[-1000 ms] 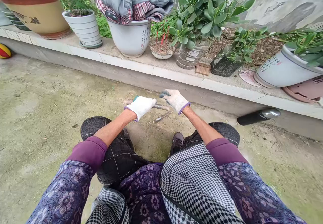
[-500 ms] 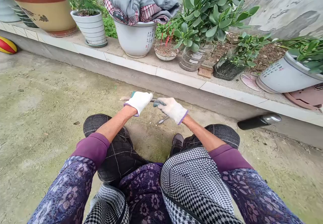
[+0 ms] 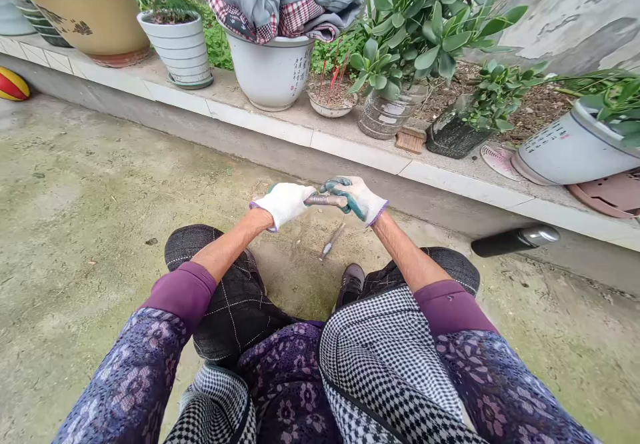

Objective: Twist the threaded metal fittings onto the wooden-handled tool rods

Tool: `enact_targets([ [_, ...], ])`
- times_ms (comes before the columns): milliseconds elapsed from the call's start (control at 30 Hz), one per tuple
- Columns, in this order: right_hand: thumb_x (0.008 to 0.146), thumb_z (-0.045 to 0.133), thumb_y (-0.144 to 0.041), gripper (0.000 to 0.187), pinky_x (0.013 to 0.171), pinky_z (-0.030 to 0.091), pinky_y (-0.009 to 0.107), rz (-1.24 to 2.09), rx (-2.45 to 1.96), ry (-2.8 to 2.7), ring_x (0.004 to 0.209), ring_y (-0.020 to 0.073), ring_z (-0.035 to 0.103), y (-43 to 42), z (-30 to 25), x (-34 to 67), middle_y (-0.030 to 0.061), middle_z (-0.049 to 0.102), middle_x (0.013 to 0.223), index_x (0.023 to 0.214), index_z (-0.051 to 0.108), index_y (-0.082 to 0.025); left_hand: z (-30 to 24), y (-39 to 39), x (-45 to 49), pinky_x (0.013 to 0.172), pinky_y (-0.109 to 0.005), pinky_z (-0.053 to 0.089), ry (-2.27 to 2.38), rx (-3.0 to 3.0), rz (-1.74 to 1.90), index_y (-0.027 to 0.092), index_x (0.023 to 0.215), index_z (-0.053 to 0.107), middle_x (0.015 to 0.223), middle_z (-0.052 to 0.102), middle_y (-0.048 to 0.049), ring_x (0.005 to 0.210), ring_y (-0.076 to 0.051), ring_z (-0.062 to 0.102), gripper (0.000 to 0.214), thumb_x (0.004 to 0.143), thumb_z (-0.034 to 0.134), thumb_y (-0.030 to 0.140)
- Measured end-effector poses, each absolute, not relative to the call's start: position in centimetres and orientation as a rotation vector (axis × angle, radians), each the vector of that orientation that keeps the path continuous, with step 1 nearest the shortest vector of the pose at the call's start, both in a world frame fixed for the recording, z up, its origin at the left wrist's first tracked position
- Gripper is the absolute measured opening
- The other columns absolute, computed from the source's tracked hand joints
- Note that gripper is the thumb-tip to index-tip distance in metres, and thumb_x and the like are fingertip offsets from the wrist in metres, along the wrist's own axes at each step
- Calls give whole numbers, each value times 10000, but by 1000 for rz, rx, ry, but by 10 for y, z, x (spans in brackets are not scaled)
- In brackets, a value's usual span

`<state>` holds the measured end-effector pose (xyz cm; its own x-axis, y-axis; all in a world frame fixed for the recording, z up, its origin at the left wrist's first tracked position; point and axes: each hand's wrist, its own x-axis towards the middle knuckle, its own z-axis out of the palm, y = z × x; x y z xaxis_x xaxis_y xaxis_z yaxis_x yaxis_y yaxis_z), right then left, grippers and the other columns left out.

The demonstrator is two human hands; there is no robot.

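Both my hands wear white gloves with green palms and purple cuffs. My left hand [image 3: 284, 203] is closed round one end of a short grey metal rod [image 3: 326, 200] held level above the ground. My right hand [image 3: 357, 198] curls its fingers round the rod's other end. Below the hands a thin metal tool [image 3: 332, 242] lies on the concrete, beside my dark shoe [image 3: 351, 281]. My knees in checked and purple cloth fill the bottom of the view.
A low tiled ledge [image 3: 350, 154] runs across, carrying several potted plants, a white pot [image 3: 273, 74] draped with grey and plaid cloth, and a small wooden brush [image 3: 411, 141]. A black and silver cylinder [image 3: 515, 241] lies at the ledge's foot. A striped ball [image 3: 13, 85] sits far left.
The rod has risen from the ground into both hands. My right hand came in from the right and closed on its end; the thin tool stays on the concrete.
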<state>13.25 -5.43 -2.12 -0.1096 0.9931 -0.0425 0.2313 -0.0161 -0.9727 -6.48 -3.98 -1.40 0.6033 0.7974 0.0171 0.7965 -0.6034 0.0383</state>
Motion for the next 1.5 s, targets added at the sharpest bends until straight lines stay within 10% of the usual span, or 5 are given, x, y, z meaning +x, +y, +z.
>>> enact_targets([
  [1500, 832, 492, -209, 271, 581, 371, 252, 500, -1668, -1878, 584, 127, 485, -41, -11, 140, 22, 652, 727, 906, 741, -133, -20, -49, -61, 740, -340, 463, 1330, 2968, -229, 163, 1078, 676, 959, 718, -148, 874, -283, 705, 256, 911, 487, 122],
])
